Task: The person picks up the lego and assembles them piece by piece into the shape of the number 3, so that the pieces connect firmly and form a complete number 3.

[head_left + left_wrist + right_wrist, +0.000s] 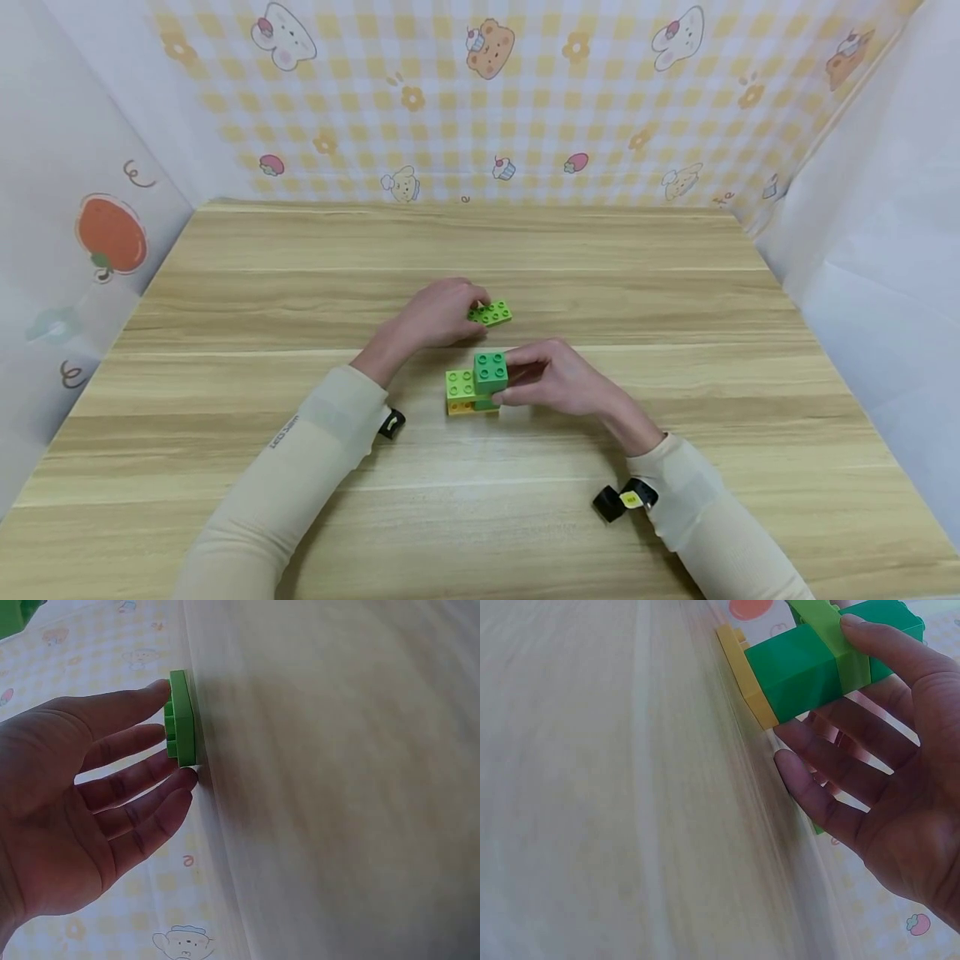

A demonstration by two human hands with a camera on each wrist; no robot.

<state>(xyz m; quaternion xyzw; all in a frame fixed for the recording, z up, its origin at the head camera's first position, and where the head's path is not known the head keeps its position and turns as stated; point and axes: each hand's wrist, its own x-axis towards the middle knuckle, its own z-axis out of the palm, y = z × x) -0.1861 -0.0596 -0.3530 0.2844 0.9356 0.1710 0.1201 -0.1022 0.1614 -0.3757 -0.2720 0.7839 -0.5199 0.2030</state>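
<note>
Two cream sleeves come in from the near edge of the wooden table, each with a small black camera at the wrist. Beyond them the right hand holds a small stack of bricks near the middle of the table: its thumb lies on the top of the dark green brick and its fingers reach along the far side, so it grasps the stack from the right. In the right wrist view the thumb presses on the green block while the other fingers are stretched out, with one fingertip down on the table beside the yellow plate at the stack's base.

The left hand is just beyond the stack and slightly to its left. Its fingertips touch the left end of a flat lime plate that lies flat on the table. The left wrist view shows the fingers nearly straight, with the index tip at one edge of the plate and another fingertip at the opposite edge; a light pinch, not a closed fist. The plate is just apart from the stack, not touching it.

Counted: one loose lime plate; one stack in which three parts show, namely one dark green brick on top, one lime brick beside and below it, and one yellow plate at the base. Two hands, two sleeves.
</note>
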